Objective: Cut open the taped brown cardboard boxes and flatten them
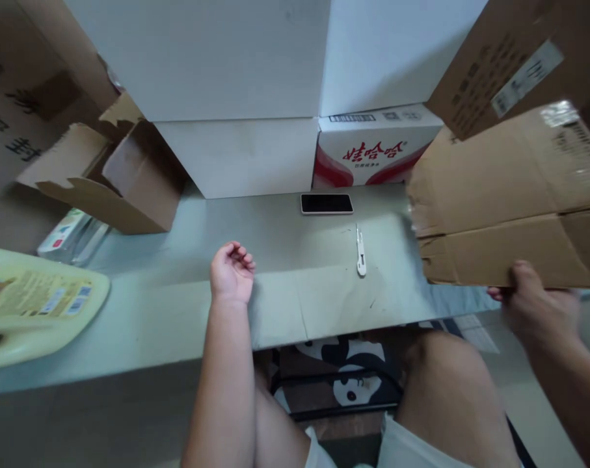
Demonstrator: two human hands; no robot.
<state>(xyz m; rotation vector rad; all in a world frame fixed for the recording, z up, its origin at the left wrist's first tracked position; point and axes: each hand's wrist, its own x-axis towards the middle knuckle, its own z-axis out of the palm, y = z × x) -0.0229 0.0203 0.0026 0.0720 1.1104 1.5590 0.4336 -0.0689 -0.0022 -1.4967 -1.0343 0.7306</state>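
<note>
On the right, my right hand (538,305) grips the lower edge of a flattened cardboard box (490,214), thumb on the near face and other fingers mostly hidden behind. The cardboard is brown, creased across the middle, with shiny tape at its far corner. My left hand (232,270) rests over the table's front part, palm up, fingers loosely curled with nothing in them. Between the hands lies a white utility knife (361,253), its slim tip pointing away from me. Behind it a phone (326,203) lies flat, dark screen up.
A white carton with red lettering (373,156) stands at the back beside large white boxes (255,156). At left are an open brown carton (143,182), a clear plastic-wrapped pack (73,237) and a pale yellow bottle (45,305). A big brown carton (519,58) stands back right.
</note>
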